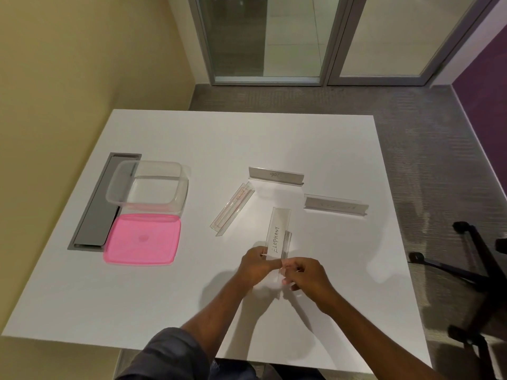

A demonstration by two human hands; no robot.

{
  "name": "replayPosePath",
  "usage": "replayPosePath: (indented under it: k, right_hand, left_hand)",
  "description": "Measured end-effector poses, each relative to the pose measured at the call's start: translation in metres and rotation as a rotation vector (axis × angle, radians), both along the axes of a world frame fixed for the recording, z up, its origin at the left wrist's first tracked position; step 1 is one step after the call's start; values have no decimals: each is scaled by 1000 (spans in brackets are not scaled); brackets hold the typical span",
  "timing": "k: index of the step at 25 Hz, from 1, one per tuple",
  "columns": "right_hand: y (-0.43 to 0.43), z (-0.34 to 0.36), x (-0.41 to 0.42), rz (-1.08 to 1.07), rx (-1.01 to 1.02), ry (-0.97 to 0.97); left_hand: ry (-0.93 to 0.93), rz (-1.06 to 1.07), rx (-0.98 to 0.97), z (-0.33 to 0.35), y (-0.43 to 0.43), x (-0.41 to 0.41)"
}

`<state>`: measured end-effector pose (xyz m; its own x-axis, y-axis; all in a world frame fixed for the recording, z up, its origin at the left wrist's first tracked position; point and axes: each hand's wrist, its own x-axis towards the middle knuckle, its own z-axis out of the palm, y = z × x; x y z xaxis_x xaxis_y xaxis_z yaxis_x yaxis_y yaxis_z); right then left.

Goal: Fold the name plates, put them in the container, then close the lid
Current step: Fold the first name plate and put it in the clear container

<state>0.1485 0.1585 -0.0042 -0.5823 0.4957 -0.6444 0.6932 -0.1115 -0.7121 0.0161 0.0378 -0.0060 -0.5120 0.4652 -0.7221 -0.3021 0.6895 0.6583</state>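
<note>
A clear name plate (277, 234) with a white card reading ELEPHANT is held over the white table (170, 297), pointing away from me. My left hand (256, 266) grips its near left edge and my right hand (306, 274) pinches its near right side. Three other clear name plates sit on the table: one lies tilted (232, 209), one stands upright at the back (275, 176), one stands upright to the right (336, 205). An open clear container (148, 185) stands at the left. Its pink lid (142, 238) lies flat just in front of it.
A grey cable hatch (96, 209) is set into the table, partly under the container. A black chair base (472, 272) stands on the carpet to the right. Glass doors (274, 39) are beyond the table's far edge.
</note>
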Motion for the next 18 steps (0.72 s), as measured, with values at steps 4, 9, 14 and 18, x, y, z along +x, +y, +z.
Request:
replayPosePath:
  k: [4,9,14,18]
  right_hand:
    - [29,19,-12,-51,328,91]
    - [58,48,-50,406,605,134]
    - [44,57,-115,951,683,-87]
    - [24,53,-152,1103,639,-144]
  left_hand:
    - [189,-157,-46,4,-16,-22]
    - [404,-471,-130,12,-46,-61]
    - [578,-715,-212,20,-70,-100]
    - [639,-776,-197,25,-93,-133]
